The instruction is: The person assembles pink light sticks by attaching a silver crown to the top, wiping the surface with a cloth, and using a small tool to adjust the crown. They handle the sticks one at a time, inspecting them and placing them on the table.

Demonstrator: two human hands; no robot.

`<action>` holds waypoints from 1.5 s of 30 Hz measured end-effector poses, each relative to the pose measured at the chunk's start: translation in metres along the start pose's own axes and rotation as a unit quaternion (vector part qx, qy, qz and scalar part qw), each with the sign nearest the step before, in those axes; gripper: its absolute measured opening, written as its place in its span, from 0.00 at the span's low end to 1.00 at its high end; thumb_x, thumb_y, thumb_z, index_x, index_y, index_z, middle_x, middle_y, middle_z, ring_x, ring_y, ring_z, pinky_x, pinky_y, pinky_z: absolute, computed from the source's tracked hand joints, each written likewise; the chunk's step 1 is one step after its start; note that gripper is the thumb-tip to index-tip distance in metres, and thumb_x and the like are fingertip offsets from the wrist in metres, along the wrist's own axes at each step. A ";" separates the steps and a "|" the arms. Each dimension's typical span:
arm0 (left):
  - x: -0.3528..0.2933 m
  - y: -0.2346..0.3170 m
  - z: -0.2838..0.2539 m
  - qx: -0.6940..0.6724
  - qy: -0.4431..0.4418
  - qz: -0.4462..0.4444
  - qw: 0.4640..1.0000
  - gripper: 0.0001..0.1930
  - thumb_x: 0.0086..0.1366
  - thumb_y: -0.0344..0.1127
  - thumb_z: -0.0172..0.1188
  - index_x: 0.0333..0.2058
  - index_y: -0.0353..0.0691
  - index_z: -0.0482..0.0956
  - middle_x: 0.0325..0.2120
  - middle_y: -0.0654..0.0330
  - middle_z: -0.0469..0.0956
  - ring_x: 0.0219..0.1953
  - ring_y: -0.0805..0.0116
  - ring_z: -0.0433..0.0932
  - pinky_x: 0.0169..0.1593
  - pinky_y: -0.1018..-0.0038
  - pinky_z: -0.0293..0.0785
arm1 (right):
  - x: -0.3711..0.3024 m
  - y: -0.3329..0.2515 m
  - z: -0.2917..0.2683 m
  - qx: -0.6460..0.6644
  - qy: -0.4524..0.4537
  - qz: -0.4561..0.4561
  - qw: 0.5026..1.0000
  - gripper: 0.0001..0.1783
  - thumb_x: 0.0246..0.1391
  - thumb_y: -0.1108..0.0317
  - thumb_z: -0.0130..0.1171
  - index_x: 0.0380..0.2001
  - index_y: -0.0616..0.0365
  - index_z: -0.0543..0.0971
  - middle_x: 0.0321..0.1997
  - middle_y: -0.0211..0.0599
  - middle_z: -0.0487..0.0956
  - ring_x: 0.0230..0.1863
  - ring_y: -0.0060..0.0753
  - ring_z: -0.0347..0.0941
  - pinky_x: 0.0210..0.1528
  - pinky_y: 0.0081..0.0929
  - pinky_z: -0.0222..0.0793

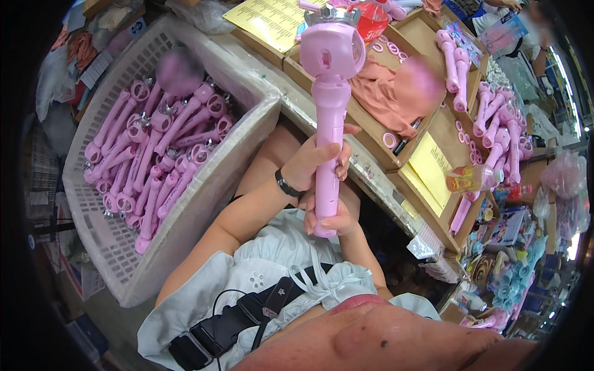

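Observation:
A pink toy wand [330, 111] with a round head and a silver crown stands nearly upright in front of me, its crown at the far end. My left hand [307, 162], with a black band on the wrist, wraps its fingers round the middle of the handle. Lower down, my right hand [343, 222] grips the handle close to its bottom end. A small dark slot shows in the wand's round head. Parts of the fingers are hidden behind the handle.
To my left is a white plastic basket [232, 154] heaped with pink wands [148, 139]. Cardboard trays [424, 28] on the table hold pink rings [389, 140], peach cloth [387, 93], yellow sheets [428, 173] and more wands [498, 111]. A bottle [467, 179] lies at the right.

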State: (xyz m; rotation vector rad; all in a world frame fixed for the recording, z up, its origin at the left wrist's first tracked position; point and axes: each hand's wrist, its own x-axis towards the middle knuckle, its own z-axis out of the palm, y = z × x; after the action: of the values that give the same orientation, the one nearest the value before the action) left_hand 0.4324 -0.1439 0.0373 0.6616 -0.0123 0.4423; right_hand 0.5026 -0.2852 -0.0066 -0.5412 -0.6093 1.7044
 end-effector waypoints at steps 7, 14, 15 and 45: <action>-0.001 -0.014 0.005 0.264 0.223 0.071 0.936 0.28 0.56 0.30 0.63 0.50 0.32 0.56 0.30 0.61 0.71 0.28 0.76 0.73 0.33 0.79 0.74 | 0.011 0.019 0.006 -0.393 0.340 -0.058 0.852 0.20 0.45 0.69 0.62 0.42 0.60 0.68 0.32 0.38 0.77 0.32 0.27 0.74 0.36 0.25 0.69; -0.002 0.001 0.002 0.134 0.183 0.049 0.973 0.20 0.62 0.32 0.56 0.49 0.35 0.60 0.40 0.55 0.73 0.32 0.72 0.76 0.36 0.76 0.76 | -0.009 0.020 -0.006 -0.073 0.080 0.036 0.993 0.21 0.45 0.72 0.64 0.42 0.61 0.67 0.29 0.35 0.75 0.29 0.28 0.74 0.33 0.25 0.71; -0.002 0.001 0.002 0.143 0.184 0.051 0.971 0.20 0.62 0.32 0.56 0.50 0.35 0.60 0.41 0.54 0.72 0.32 0.72 0.76 0.36 0.76 0.76 | -0.010 0.022 -0.007 -0.086 0.092 0.036 0.991 0.21 0.45 0.73 0.63 0.42 0.61 0.67 0.29 0.35 0.75 0.29 0.28 0.74 0.33 0.25 0.71; 0.029 0.034 -0.033 0.101 0.042 0.160 0.981 0.54 0.47 0.80 0.40 0.56 0.32 0.60 0.45 0.49 0.73 0.42 0.58 0.77 0.49 0.63 0.73 | -0.021 0.050 0.018 -0.377 0.290 -0.076 0.876 0.31 0.45 0.72 0.65 0.52 0.62 0.65 0.41 0.33 0.74 0.41 0.22 0.70 0.44 0.23 0.67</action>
State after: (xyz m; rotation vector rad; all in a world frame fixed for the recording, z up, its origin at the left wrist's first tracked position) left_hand 0.4408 -0.0895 0.0358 0.8449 0.0063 0.7884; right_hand 0.4588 -0.3169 -0.0249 -1.4549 -0.8317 1.0154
